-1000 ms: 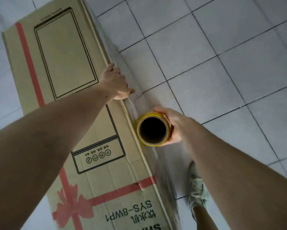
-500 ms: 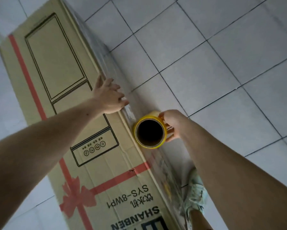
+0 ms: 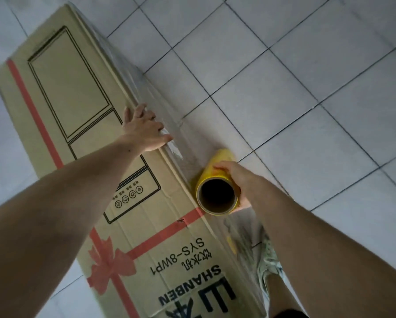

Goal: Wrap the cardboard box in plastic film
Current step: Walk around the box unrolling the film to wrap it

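The left hand (image 3: 144,130) has slid a little way along the top edge of the cardboard box (image 3: 82,143), toward the near end, and its fingers now lie flatter on the edge. The right hand (image 3: 236,177) has pulled the yellow film roll (image 3: 216,191) nearer to the person. More of the box's near end shows now, with its big black letters.

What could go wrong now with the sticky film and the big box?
The film is only pinned by the left hand at the cardboard box edge; if it slips, the film may spring loose. The right hand grips the yellow roll at one end, so it might tilt and wrinkle the film.
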### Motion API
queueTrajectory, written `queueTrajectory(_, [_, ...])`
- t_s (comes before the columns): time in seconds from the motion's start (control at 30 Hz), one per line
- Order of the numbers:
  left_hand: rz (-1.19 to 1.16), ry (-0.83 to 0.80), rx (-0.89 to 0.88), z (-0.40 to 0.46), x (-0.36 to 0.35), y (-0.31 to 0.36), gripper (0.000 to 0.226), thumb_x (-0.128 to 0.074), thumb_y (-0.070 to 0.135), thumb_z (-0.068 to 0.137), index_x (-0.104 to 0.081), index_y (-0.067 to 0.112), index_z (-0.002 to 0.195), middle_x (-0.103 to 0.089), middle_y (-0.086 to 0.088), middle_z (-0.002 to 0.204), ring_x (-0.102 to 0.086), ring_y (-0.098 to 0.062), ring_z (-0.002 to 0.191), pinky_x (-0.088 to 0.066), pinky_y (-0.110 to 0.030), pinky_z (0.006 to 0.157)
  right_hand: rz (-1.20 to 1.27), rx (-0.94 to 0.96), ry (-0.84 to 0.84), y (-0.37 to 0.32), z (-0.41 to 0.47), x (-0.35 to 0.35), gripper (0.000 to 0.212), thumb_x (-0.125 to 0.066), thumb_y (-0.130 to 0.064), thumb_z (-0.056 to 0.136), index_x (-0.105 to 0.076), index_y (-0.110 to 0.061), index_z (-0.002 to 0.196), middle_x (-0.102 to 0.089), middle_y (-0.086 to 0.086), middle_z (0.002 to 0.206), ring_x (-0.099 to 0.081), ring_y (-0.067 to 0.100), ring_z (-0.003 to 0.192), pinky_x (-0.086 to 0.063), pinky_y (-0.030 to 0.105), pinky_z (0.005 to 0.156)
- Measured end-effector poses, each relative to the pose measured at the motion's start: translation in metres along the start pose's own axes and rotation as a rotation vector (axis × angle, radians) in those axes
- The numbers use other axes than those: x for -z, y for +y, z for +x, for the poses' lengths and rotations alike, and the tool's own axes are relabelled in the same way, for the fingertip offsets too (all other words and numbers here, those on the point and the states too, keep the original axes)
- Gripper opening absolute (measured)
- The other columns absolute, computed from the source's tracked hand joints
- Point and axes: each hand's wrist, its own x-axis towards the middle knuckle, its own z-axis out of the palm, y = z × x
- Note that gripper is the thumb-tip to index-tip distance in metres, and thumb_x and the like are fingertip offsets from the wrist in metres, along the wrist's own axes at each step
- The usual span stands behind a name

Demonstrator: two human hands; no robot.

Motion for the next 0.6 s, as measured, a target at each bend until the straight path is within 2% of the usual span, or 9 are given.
queueTrajectory(0.13, [0.040, -0.028, -0.007, -0.007, 0.000, -0.002, 0.064, -0.027, 0.069, 0.093, -0.047, 0.035, 0.144, -0.022, -0.003, 0.160, 0.003, -0.030, 0.150, -0.002, -0.062, 0.117, 0.438, -0.056, -0.070, 0.075, 0.010, 0.024, 0.075, -0.076, -0.050, 0.072, -0.046, -0.008, 0.126, -0.062, 0.023, 0.115, -0.067, 0.040, 0.096, -0.055, 0.057, 0.084])
queueTrajectory(0.23, [0.099, -0.042, -0.053, -0.015, 0.002, 0.003, 0.065, -0.020, 0.069, 0.095, -0.041, 0.036, 0.147, -0.022, -0.003, 0.161, -0.001, -0.032, 0.150, 0.001, -0.063, 0.117, 0.456, -0.023, -0.057, 0.097, 0.007, 0.031, 0.064, -0.066, -0.048, 0.085, -0.041, -0.012, 0.132, -0.059, 0.024, 0.112, -0.065, 0.040, 0.098, -0.055, 0.054, 0.087])
queueTrajectory(0.33, [0.208, -0.016, -0.246, -0.033, -0.005, 0.031, 0.062, -0.020, 0.065, 0.096, -0.040, 0.036, 0.147, -0.030, 0.003, 0.159, -0.017, -0.027, 0.149, 0.001, -0.066, 0.115, 0.127, 0.170, 0.109, 0.076, -0.008, 0.027, 0.041, -0.046, -0.036, 0.099, -0.039, -0.026, 0.138, -0.055, 0.012, 0.118, -0.062, 0.035, 0.093, -0.055, 0.054, 0.084])
queueTrajectory(0.4, [0.205, -0.030, -0.344, -0.047, -0.014, 0.055, 0.063, -0.017, 0.065, 0.097, -0.038, 0.036, 0.148, -0.031, 0.005, 0.159, -0.021, -0.024, 0.148, 0.005, -0.064, 0.116, -0.143, 0.301, 0.185, 0.054, -0.019, 0.023, 0.033, -0.040, -0.024, 0.099, -0.055, -0.013, 0.126, -0.059, 0.012, 0.112, -0.061, 0.032, 0.086, -0.055, 0.054, 0.086])
queueTrajectory(0.43, [0.197, -0.037, -0.353, -0.053, -0.018, 0.064, 0.064, -0.015, 0.066, 0.096, -0.039, 0.036, 0.148, -0.032, 0.006, 0.158, -0.022, -0.024, 0.148, 0.006, -0.062, 0.115, -0.292, 0.341, 0.211, 0.045, -0.025, 0.021, 0.030, -0.039, -0.020, 0.099, -0.060, -0.006, 0.115, -0.061, 0.015, 0.112, -0.062, 0.034, 0.090, -0.054, 0.052, 0.090])
queueTrajectory(0.47, [0.196, -0.033, -0.349, -0.056, -0.021, 0.069, 0.065, -0.012, 0.067, 0.095, -0.042, 0.037, 0.146, -0.033, 0.006, 0.157, -0.023, -0.025, 0.147, 0.005, -0.061, 0.115, -0.432, 0.391, 0.211, 0.032, -0.031, 0.016, 0.032, -0.037, -0.018, 0.101, -0.062, -0.002, 0.113, -0.061, 0.018, 0.117, -0.061, 0.036, 0.102, -0.050, 0.049, 0.097])
queueTrajectory(0.5, [0.198, -0.021, -0.340, -0.059, -0.023, 0.071, 0.066, -0.011, 0.067, 0.095, -0.046, 0.037, 0.143, -0.037, 0.007, 0.156, -0.026, -0.025, 0.146, 0.004, -0.060, 0.115, -0.521, 0.411, 0.165, 0.020, -0.036, 0.010, 0.039, -0.034, -0.023, 0.104, -0.057, 0.000, 0.125, -0.054, 0.021, 0.133, -0.055, 0.036, 0.119, -0.043, 0.046, 0.104])
queueTrajectory(0.53, [0.201, -0.008, -0.333, -0.061, -0.025, 0.071, 0.067, -0.009, 0.066, 0.095, -0.050, 0.037, 0.140, -0.041, 0.006, 0.153, -0.028, -0.026, 0.145, 0.002, -0.060, 0.115, -0.574, 0.398, 0.098, 0.010, -0.037, -0.001, 0.052, -0.033, -0.039, 0.105, -0.047, -0.003, 0.140, -0.044, 0.018, 0.145, -0.044, 0.034, 0.133, -0.037, 0.044, 0.109])
queueTrajectory(0.6, [0.205, 0.010, -0.319, -0.059, -0.028, 0.068, 0.067, -0.008, 0.064, 0.095, -0.054, 0.038, 0.136, -0.046, 0.006, 0.150, -0.031, -0.027, 0.144, -0.001, -0.059, 0.117, -0.777, 0.330, 0.017, 0.001, -0.025, -0.018, 0.098, -0.036, -0.082, 0.080, -0.031, -0.015, 0.152, -0.027, 0.010, 0.158, -0.030, 0.031, 0.144, -0.031, 0.047, 0.113])
